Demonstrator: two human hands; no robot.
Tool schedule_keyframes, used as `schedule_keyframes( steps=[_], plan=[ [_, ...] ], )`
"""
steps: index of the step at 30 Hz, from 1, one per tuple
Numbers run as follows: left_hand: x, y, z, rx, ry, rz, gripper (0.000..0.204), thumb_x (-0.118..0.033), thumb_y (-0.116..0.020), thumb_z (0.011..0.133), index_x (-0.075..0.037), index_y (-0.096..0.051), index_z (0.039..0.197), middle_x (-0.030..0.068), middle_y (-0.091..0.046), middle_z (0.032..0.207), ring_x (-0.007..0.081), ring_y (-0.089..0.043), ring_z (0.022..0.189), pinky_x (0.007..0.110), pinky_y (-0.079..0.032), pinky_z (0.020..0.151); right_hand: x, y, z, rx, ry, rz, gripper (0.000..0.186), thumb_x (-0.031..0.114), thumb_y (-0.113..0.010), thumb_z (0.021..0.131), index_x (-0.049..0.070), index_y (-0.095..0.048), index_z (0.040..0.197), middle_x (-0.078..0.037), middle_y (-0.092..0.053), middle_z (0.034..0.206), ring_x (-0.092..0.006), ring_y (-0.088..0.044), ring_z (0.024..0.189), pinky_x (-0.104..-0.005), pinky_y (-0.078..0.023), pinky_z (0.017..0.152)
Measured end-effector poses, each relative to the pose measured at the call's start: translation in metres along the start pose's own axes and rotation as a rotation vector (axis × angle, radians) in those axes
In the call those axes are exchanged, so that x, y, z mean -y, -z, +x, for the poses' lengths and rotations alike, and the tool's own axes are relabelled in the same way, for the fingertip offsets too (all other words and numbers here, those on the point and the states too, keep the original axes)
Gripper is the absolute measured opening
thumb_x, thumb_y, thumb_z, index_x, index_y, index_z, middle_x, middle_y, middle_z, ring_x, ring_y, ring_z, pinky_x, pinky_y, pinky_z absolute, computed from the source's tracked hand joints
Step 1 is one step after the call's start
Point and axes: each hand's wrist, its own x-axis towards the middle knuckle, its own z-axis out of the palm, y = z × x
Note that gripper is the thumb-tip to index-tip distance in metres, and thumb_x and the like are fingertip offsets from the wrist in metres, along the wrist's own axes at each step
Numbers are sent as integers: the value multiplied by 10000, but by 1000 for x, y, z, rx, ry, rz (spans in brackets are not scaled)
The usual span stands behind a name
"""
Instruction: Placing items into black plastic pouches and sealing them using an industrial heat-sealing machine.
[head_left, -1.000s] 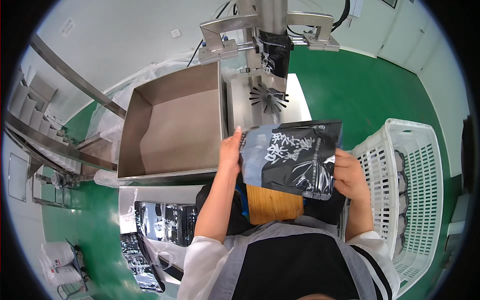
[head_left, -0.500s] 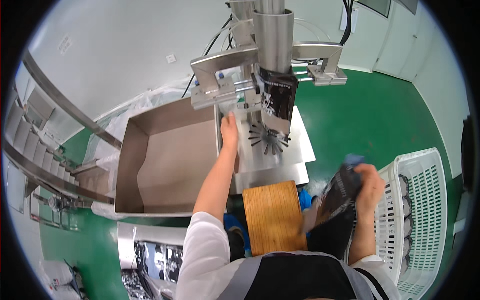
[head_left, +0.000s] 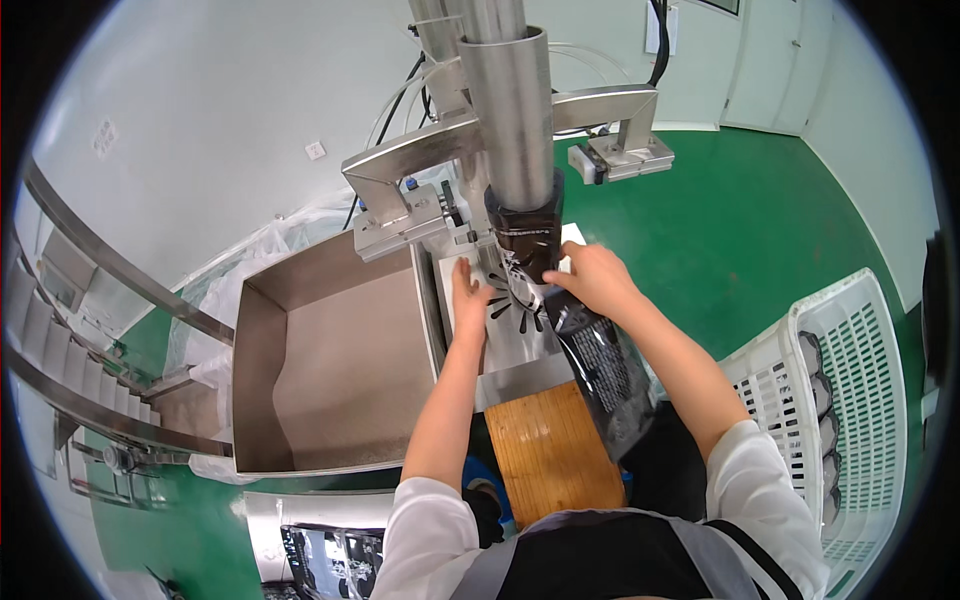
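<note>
A steel filling tube (head_left: 512, 125) reaches down into the mouth of a dark printed pouch (head_left: 530, 240), which hangs upright above a slotted steel plate (head_left: 515, 345). My left hand (head_left: 468, 297) is just left of this pouch, fingers extended and holding nothing. On the pouch's other side, my right hand (head_left: 597, 277) grips a second pouch, black and shiny (head_left: 607, 375), that dangles tilted beneath it over a wooden stool. The right thumb and fingertips are close to the hanging pouch; whether they touch it I cannot tell. Two metal clamps (head_left: 405, 222) stand apart from the pouch on either side.
A deep steel bin (head_left: 345, 370) adjoins the machine on the left. The wooden stool (head_left: 550, 450) is in front of me. At right, a white slatted basket (head_left: 850, 400) holds several packs in a row. More printed pouches (head_left: 330, 560) lie on a steel surface at lower left.
The clamps have drawn back from the hanging pouch. My right hand has brought the black pouch up and leftward from beside the basket. My left hand has turned toward the hanging pouch.
</note>
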Motion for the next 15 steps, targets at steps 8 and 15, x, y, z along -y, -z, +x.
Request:
schedule_keyframes(
  steps=[8, 15],
  plan=[
    [-41, -61, -85, 137, -94, 213, 1073, -78, -776, 569, 23, -94, 1392, 202, -355, 1345, 276, -388, 1225, 342, -309, 1019, 27, 11, 6, 79, 151, 121, 293, 247, -589, 773, -35, -607, 697, -211, -594, 686, -375, -582, 690, -427, -458, 648],
    [-48, -68, -227, -62, -146, 363, 973, -130, -759, 634, 39, -146, 1371, 227, -410, 1283, 330, -463, 1149, 352, -376, 947, 52, 57, -113, 390, 317, 136, 322, 242, -555, 786, -40, -595, 636, -224, -552, 607, -361, -562, 573, -413, -450, 565]
  ],
)
